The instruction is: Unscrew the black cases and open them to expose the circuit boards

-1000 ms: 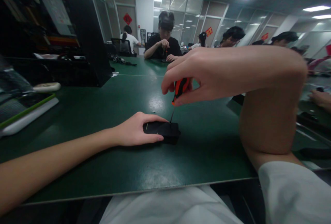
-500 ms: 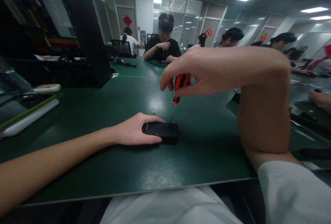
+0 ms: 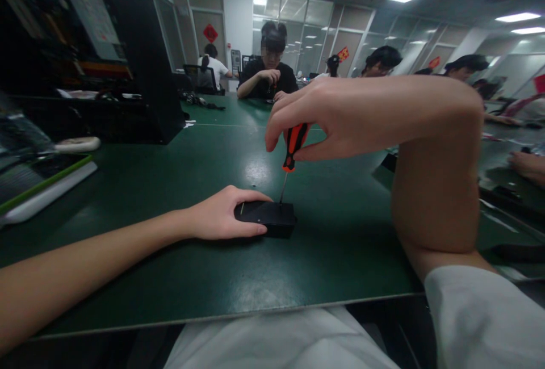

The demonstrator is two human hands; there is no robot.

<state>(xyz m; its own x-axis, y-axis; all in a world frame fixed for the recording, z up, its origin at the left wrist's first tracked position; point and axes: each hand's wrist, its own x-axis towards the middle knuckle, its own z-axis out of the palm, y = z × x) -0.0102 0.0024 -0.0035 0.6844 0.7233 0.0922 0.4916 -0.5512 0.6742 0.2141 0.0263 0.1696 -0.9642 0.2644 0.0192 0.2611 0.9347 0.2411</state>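
Black box [image 3: 279, 220], 1 unit: oblong, lying at the centre of the frame on the green table [image 3: 179, 284], with 1 short pale line toward its left end. Left hand [image 3: 217, 213], 1: grasped the left part of the box, thumb along the near side, fingers at the far side. Screwdriver [image 3: 293, 145], 1: orange-and-black handle, thin metal shaft, slightly tilted, tip meeting the box's upper face near its right end. Right hand [image 3: 315, 113], 1: held the handle from above between thumb and curled fingers, wrist sharply bent.

Step in hand, as judged: driver work at 1 point on the upper face; turning direction could not be told, nor could any screw be made out under the tip. Next move, as judged: called for the tip kept seated, the shaft in line, and the box braced against twisting.

Also recorded: black cabinet [image 3: 138, 62], 1, upper left.
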